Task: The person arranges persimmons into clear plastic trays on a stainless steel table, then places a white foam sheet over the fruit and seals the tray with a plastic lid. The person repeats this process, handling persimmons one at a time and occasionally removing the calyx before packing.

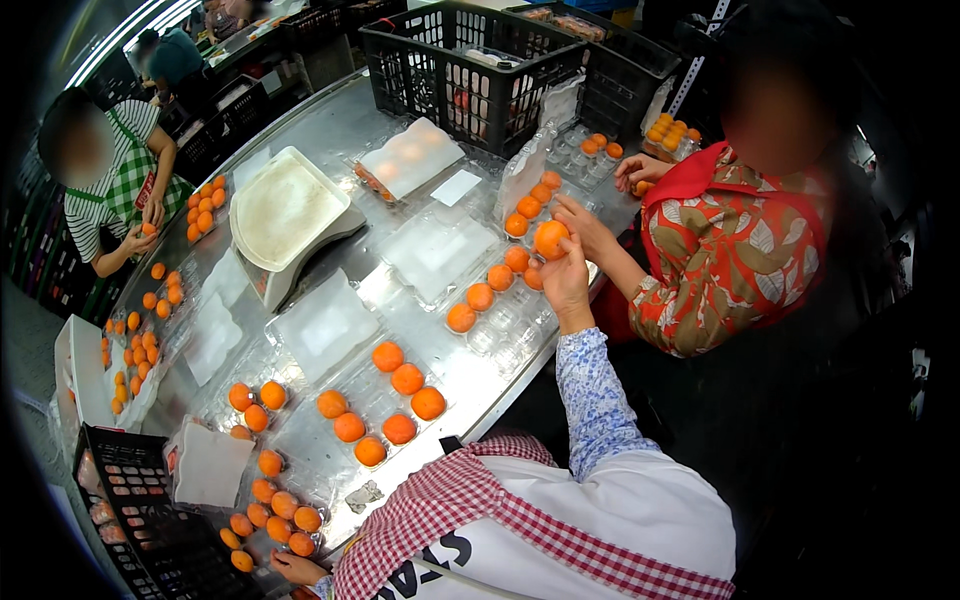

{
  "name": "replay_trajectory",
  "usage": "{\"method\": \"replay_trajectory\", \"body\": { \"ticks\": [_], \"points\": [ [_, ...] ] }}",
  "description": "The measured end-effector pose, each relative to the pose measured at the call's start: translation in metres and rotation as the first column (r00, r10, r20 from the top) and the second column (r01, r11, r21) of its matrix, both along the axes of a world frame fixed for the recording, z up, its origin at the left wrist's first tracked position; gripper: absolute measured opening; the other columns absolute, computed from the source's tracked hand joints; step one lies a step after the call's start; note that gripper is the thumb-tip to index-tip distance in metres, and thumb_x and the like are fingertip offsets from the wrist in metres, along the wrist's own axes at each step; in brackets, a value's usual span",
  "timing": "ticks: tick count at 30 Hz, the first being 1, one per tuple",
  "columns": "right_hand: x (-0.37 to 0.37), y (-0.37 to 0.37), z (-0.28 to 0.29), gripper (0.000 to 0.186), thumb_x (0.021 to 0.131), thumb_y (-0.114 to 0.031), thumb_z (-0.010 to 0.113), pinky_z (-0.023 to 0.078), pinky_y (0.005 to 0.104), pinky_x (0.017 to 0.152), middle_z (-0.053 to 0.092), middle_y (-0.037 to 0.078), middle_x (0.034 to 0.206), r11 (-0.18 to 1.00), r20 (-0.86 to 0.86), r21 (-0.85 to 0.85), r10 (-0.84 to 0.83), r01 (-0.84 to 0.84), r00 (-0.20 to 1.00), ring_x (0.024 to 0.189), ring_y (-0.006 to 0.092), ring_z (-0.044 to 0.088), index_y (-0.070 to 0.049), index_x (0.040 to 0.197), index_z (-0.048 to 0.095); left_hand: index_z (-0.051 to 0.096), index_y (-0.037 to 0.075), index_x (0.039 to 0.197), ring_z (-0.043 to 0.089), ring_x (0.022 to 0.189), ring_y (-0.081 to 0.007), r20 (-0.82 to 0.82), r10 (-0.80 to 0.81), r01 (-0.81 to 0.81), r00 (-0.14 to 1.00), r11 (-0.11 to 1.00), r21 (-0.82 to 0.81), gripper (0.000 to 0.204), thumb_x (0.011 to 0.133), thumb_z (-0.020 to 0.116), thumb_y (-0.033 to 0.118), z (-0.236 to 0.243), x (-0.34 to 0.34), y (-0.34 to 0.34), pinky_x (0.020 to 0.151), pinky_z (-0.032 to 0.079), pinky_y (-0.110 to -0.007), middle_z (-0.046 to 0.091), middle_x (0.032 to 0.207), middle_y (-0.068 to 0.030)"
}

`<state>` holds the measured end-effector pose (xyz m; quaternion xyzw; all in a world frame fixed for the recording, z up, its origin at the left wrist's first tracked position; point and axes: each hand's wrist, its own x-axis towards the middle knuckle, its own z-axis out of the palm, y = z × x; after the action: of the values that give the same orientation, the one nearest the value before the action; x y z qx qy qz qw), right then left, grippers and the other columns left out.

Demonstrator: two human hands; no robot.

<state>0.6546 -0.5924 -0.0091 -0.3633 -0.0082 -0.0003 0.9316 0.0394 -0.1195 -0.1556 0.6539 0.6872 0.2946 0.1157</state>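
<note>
My right hand (566,285) is raised over the right side of the table with its fingers closed round an orange (550,240). Right beside it, a co-worker's hand (592,236) reaches in close to the same fruit; whether it touches is unclear. Below them lies a clear plastic tray (497,335) with oranges in some of its cups. Low at the left, my left hand (297,568) has its fingers stretched out by a group of oranges (284,504). Another tray with oranges (407,378) lies between my hands.
A white scale (290,215) stands mid-table, near white sheets (325,320). Black crates stand at the back (470,75) and lower left (150,520). Co-workers are at the right (740,250) and far left (130,165). More oranges (140,350) lie at the left edge.
</note>
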Motion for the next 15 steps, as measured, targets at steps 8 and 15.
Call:
{"method": "replay_trajectory", "body": {
  "ticks": [8, 15],
  "points": [
    [0.002, 0.001, -0.01, 0.041, 0.093, -0.022, 0.048, 0.043, 0.0347, 0.071, 0.053, 0.003, 0.114, 1.0, 0.007, 0.006, 0.012, -0.012, 1.0, 0.096, 0.0183, 0.052, -0.017, 0.133, 0.045, 0.057, 0.001, 0.122, 0.061, 0.099, -0.033, -0.004, -0.035, 0.035, 0.999, 0.999, -0.006, 0.037, 0.104, 0.038, 0.026, 0.003, -0.001, 0.003, 0.085, 0.048, -0.039, 0.063, 0.117, -0.0182],
    [-0.002, 0.003, -0.013, 0.04, 0.093, -0.022, 0.049, 0.043, 0.0342, 0.071, 0.054, 0.003, 0.113, 1.0, -0.005, -0.011, 0.005, -0.005, 1.0, 0.094, 0.018, 0.053, -0.018, 0.133, 0.045, 0.057, 0.0, 0.121, 0.061, 0.1, -0.0328, -0.025, -0.003, 0.002, 1.0, 1.0, -0.021, 0.037, 0.103, 0.038, 0.026, 0.009, 0.007, -0.004, 0.085, 0.048, -0.039, 0.063, 0.116, -0.0185]
  ]
}}
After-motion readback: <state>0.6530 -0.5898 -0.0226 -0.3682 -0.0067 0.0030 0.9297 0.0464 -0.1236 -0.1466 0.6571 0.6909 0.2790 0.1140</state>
